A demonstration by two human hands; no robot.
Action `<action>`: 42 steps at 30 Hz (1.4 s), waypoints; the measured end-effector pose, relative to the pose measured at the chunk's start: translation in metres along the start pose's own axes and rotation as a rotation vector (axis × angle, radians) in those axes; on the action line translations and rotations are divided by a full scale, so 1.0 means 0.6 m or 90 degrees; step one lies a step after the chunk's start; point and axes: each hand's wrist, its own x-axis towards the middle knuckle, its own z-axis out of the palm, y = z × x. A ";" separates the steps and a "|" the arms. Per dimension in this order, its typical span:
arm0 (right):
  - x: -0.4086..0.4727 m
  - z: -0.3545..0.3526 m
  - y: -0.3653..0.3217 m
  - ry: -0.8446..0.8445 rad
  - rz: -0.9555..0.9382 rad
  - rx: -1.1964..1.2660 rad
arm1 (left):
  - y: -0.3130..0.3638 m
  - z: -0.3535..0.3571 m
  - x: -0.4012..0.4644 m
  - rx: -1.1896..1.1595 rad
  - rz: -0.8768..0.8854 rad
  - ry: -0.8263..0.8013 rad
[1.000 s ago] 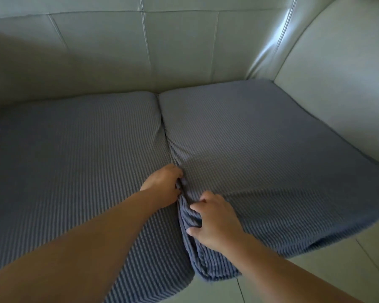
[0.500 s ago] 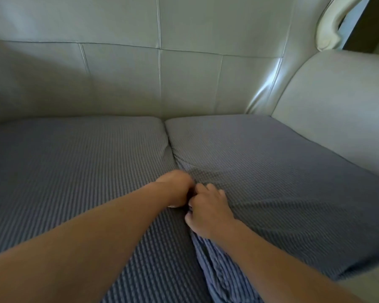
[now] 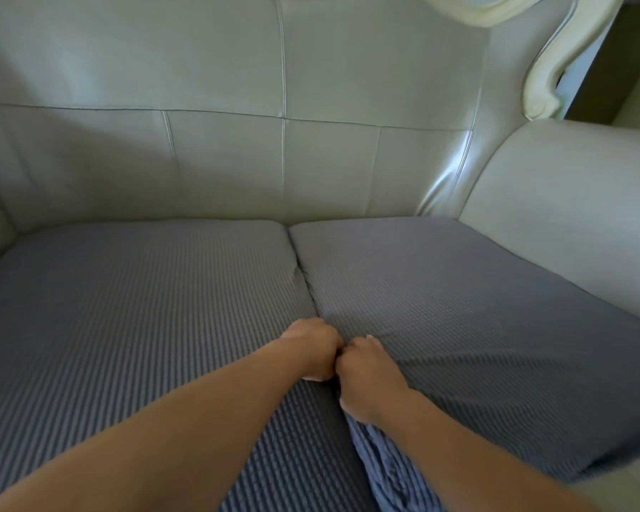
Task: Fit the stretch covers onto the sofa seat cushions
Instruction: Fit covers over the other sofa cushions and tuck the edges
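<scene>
**Two hands meet at the gap**

Two seat cushions sit side by side on the sofa (image 3: 311,86), and both wear blue-gray ribbed covers. The left cushion (image 3: 126,308) fills the left middle of the frame. The right cushion (image 3: 477,308) fills the right middle, next to the pale armrest (image 3: 569,216).

Both hands are low in the middle of the frame, right where the two cushions meet. The left hand (image 3: 313,354) is curled into a fist and pushes down at the gap. Its fingertips are hidden, so I cannot tell if it holds cloth. The right hand (image 3: 366,378) is just beside it, knuckles touching. Its fingers are curled round a bunch of the right cover (image 3: 392,471). That loose cloth hangs in folds under the hand at the bottom of the frame. Wrinkles run from the right hand across the right cushion.

A cream carved frame (image 3: 547,68) curls at the upper right.
</scene>
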 end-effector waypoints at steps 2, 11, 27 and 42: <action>-0.007 -0.004 0.000 -0.017 -0.005 0.006 | -0.003 -0.003 -0.012 -0.068 -0.009 0.033; 0.006 -0.032 0.006 0.104 -0.015 0.000 | -0.059 -0.037 -0.001 -0.017 -0.081 0.082; 0.054 -0.011 -0.014 -0.177 0.010 -0.157 | -0.067 -0.018 -0.001 -0.039 0.029 -0.010; 0.088 -0.048 0.001 0.058 0.039 0.009 | -0.158 -0.024 0.047 -0.015 -0.005 -0.031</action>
